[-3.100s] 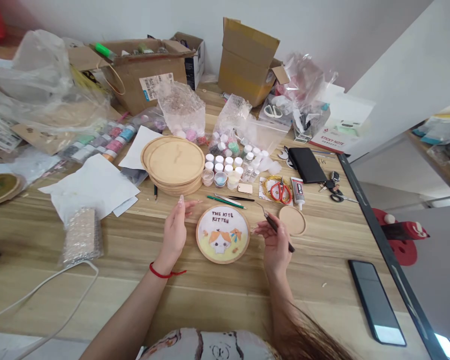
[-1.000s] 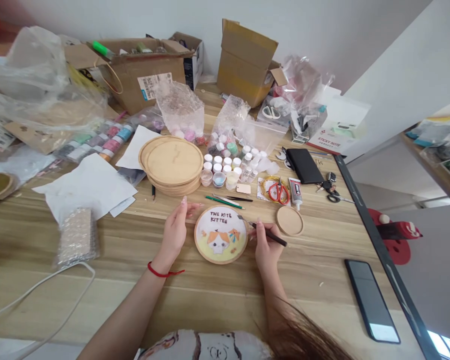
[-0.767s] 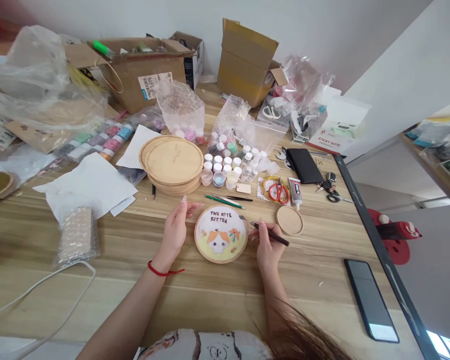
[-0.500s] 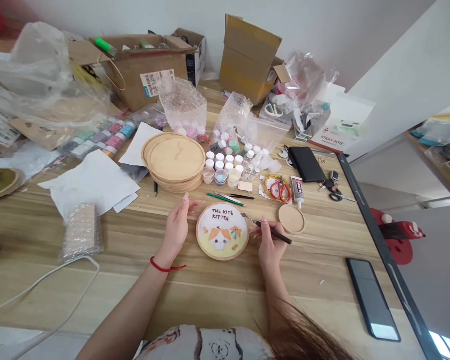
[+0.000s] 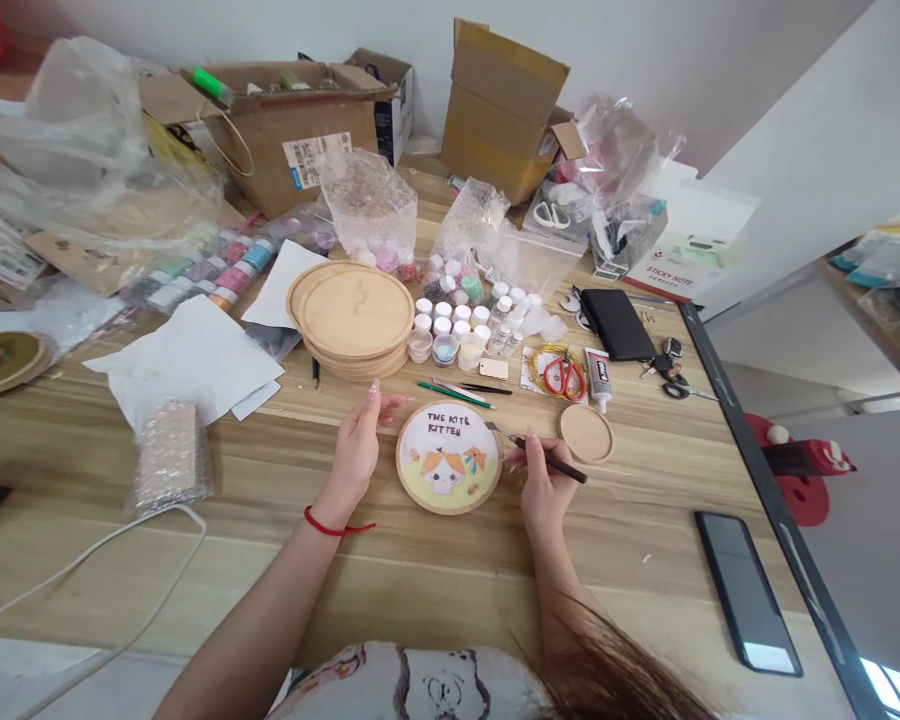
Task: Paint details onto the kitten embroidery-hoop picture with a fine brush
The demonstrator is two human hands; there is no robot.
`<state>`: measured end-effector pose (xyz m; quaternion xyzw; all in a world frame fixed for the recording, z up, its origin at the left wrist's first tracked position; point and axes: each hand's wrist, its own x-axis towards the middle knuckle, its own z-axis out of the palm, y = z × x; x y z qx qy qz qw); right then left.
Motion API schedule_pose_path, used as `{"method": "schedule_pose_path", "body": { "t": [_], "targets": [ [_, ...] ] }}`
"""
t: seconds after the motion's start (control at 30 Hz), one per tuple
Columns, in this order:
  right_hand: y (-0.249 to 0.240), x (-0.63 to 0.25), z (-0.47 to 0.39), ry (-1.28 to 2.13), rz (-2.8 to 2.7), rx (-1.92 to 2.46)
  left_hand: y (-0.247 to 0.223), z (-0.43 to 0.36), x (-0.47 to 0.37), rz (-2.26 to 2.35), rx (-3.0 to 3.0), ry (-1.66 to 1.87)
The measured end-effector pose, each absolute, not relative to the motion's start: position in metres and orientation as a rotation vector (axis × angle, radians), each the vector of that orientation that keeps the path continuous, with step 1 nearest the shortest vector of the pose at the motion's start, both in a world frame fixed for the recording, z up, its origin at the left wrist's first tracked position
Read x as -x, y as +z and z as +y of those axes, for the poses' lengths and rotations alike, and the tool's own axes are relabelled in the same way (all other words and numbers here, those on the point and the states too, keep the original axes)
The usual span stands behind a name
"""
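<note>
A round wooden plaque [image 5: 448, 458] with a kitten picture and dark lettering lies flat on the table. My left hand [image 5: 358, 448] is just left of it, fingers apart and nothing held. On the other side, my right hand [image 5: 546, 482] grips a dark-handled tool [image 5: 555, 462], whose metal tip is at the plaque's upper right edge. Whether the tip touches the surface is too small to tell. Beyond the plaque lie a green pencil [image 5: 457, 395] and dark tweezers [image 5: 485, 389]. A small round wooden tray [image 5: 586, 433] sits to the right of the plaque.
Stacked wooden discs [image 5: 356, 310] stand behind my left hand, beside several small jars [image 5: 461, 330]. Red-handled pliers [image 5: 565, 375], a glue tube [image 5: 598, 376] and a phone [image 5: 748, 590] are on the right. A bubble-wrapped block [image 5: 169, 458] and white cable [image 5: 146, 612] lie left.
The view has shifted slightly, so everything sits a little higher and further right in the picture. Both hands, the tool and the plaque keep nearly the same arrangement.
</note>
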<state>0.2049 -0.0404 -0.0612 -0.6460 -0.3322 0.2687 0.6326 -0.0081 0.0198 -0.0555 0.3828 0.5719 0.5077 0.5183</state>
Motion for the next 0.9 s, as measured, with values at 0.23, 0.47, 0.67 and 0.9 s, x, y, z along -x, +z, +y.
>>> {"method": "schedule_pose_path", "body": {
  "t": [0.23,0.47,0.67,0.9],
  "targets": [
    [-0.062,-0.206,-0.040,0.621,-0.758,1.472,-0.055,0.020,0.009,1.364,-0.880,1.207],
    [-0.062,-0.206,-0.039,0.607,-0.755,1.477,-0.056,0.020,0.010,1.356,-0.879,1.213],
    [-0.057,-0.206,-0.044,0.625,-0.753,1.418,-0.054,0.021,0.008,1.366,-0.870,1.208],
    [-0.046,-0.200,-0.060,0.952,-1.231,1.306,-0.055,0.021,0.007,1.383,-0.878,1.223]
  ]
}}
